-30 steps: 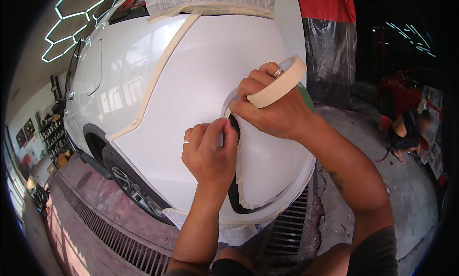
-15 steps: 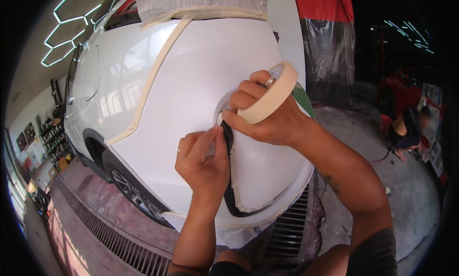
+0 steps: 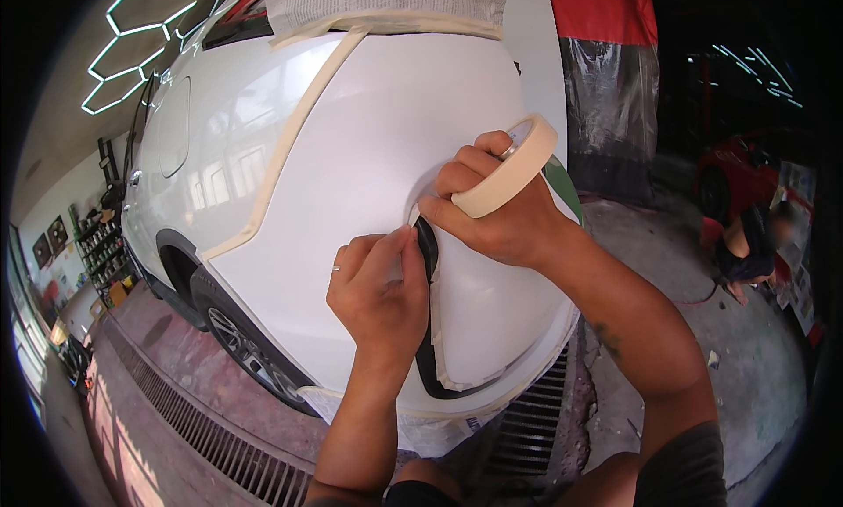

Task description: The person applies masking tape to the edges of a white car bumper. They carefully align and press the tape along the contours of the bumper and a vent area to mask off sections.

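A roll of cream masking tape (image 3: 520,175) hangs on the fingers of my right hand (image 3: 505,217), which is closed around it. My left hand (image 3: 378,287) is closed, thumb and forefinger pinching a short pale strip of tape (image 3: 414,215) at the upper end of a curved black trim piece (image 3: 427,353). My right thumb tip presses close to that same strip, against the white car panel (image 3: 369,129). More tape runs along the trim's right side. Fingers hide part of the strip.
Masking tape (image 3: 294,138) borders the panel on the left, and a taped paper sheet (image 3: 386,2) covers the top. A car wheel (image 3: 237,336) stands at lower left. Floor grates (image 3: 211,428) run below. Another person (image 3: 746,248) crouches at far right near a red car (image 3: 738,178).
The view has shifted slightly, so the car sits a little further right in it. Both hands stay at the trim's upper end, with only small finger movement.
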### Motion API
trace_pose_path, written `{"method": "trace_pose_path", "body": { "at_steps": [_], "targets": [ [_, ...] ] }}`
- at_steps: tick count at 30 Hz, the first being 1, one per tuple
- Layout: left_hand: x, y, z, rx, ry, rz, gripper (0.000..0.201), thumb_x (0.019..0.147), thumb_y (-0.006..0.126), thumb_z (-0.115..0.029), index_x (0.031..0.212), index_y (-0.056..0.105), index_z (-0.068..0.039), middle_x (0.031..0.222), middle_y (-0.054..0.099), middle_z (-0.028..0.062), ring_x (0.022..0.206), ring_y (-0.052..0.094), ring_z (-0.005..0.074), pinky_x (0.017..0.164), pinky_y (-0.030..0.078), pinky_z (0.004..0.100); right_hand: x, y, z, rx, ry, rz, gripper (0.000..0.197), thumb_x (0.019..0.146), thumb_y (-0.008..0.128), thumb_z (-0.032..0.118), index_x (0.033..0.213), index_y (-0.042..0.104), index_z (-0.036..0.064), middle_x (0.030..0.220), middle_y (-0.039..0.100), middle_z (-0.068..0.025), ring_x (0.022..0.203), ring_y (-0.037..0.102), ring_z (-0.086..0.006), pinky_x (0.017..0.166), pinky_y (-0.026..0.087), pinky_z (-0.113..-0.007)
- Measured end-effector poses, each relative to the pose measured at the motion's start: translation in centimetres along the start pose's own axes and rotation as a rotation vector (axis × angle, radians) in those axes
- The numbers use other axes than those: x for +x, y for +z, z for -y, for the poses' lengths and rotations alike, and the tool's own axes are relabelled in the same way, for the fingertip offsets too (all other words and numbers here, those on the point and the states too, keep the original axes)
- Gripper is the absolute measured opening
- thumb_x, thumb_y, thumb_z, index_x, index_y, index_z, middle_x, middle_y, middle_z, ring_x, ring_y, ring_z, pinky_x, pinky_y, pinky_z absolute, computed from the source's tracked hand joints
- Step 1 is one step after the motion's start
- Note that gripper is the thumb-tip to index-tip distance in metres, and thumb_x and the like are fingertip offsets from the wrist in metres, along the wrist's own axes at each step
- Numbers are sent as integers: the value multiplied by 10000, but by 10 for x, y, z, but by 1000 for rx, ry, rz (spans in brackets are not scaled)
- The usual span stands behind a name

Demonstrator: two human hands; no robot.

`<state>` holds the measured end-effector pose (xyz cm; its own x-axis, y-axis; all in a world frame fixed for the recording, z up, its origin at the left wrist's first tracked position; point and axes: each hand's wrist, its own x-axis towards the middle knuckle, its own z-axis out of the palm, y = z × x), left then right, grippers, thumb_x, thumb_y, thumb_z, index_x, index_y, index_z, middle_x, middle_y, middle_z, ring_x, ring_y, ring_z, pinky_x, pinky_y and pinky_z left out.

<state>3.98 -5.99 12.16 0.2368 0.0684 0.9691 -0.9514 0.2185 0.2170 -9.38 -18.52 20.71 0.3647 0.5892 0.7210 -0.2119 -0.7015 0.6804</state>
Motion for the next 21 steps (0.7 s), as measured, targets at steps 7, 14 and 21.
{"method": "trace_pose_path", "body": {
  "at_steps": [7, 14, 21],
  "targets": [
    [4, -3, -2, 28, 34, -2, 184, 837, 870, 37, 984, 841, -69, 865, 764, 65, 761, 688, 248, 674, 554, 370, -3, 7, 4, 18, 42, -53, 68, 803, 783, 151, 837, 729, 130, 812, 572, -18, 813, 618, -233, 763, 480, -417],
    [7, -17, -5, 99, 47, 81, 187, 862, 931, -13, 1036, 874, -54, 875, 775, 72, 795, 704, 177, 695, 552, 299, 0, 0, 1, 18, 11, 13, 76, 779, 779, 140, 822, 718, 136, 829, 586, -17, 813, 627, -233, 787, 487, -412],
    [-5, -27, 1, 67, 8, 23, 187, 854, 948, -24, 1021, 870, -56, 912, 772, 53, 814, 693, 180, 703, 545, 314, 4, -4, -2, 22, -26, 39, 229, 697, 890, 130, 913, 818, 162, 843, 560, 20, 827, 609, -191, 799, 460, -406]
  ]
}}
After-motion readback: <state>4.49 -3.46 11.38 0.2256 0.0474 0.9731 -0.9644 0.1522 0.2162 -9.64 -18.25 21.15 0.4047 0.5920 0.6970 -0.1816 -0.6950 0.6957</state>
